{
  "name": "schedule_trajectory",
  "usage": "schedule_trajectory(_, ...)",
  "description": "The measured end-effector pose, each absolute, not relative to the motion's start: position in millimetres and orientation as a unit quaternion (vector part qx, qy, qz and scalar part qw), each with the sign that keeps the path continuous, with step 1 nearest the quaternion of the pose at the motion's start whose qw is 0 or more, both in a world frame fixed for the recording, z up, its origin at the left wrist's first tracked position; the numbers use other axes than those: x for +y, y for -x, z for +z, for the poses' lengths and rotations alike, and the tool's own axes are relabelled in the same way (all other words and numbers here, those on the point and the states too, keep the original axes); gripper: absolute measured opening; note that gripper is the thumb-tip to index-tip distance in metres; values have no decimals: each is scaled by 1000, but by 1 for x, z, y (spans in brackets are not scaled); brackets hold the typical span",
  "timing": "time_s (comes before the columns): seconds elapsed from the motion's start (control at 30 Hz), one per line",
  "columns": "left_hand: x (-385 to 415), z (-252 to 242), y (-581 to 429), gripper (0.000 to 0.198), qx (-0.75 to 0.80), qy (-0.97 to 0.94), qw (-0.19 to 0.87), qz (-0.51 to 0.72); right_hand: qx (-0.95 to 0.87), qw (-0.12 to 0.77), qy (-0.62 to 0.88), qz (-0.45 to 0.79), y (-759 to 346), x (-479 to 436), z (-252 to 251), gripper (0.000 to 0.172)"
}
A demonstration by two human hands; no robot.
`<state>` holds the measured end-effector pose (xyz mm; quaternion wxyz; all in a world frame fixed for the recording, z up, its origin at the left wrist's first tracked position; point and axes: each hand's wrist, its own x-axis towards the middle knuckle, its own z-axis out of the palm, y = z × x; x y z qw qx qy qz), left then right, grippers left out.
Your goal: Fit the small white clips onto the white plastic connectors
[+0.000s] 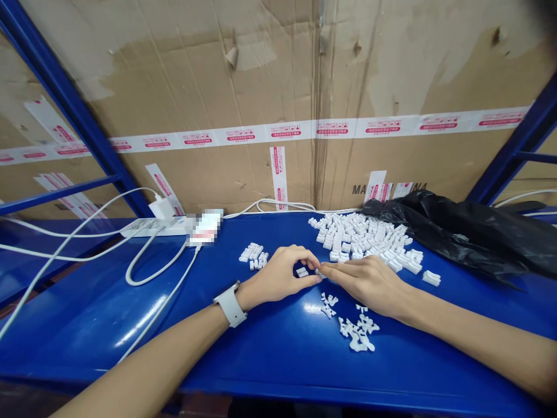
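Observation:
My left hand [285, 274], with a pale watch strap [231, 305] at the wrist, pinches a small white plastic piece [321, 273] between thumb and index finger. The fingertips of my right hand [365, 283] are pressed together on the same piece from the other side, covering most of it. Under the arch of my left hand lies a ribbed white block [301, 271]. Nearer to me are flat, thin white pieces [359, 332] in a loose cluster, and a smaller group of similar pieces [329, 303] sits just below my fingers.
A large pile of white blocks [361, 232] spreads behind my right hand, beside a black plastic bag [461, 232]. Several blocks [253, 255] lie left of my left hand. Further left are a phone [212, 222], a power strip [178, 226] and white cables on the blue tabletop [270, 348].

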<state>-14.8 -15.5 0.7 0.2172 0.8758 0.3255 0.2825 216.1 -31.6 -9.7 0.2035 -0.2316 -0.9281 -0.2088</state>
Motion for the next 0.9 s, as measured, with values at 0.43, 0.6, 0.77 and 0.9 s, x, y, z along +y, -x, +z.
schedule_trajectory(0.43, -15, 2, 16, 9, 312, -885, 194, 287, -944, 200, 240, -105, -216, -30, -4, 28)
schedule_trajectory(0.6, -16, 2, 17, 7, 305, -889, 184, 289, -941, 212, 263, -15, -218, -31, 0, 27)
schedule_trajectory(0.77, -16, 3, 17, 10, 302, -889, 186, 290, -935, 238, 262, 14, -219, -30, -3, 28)
schedule_trajectory(0.9, -16, 3, 19, 15, 301, -896, 173, 278, -937, 229, 262, -24, -220, -29, 0, 27)
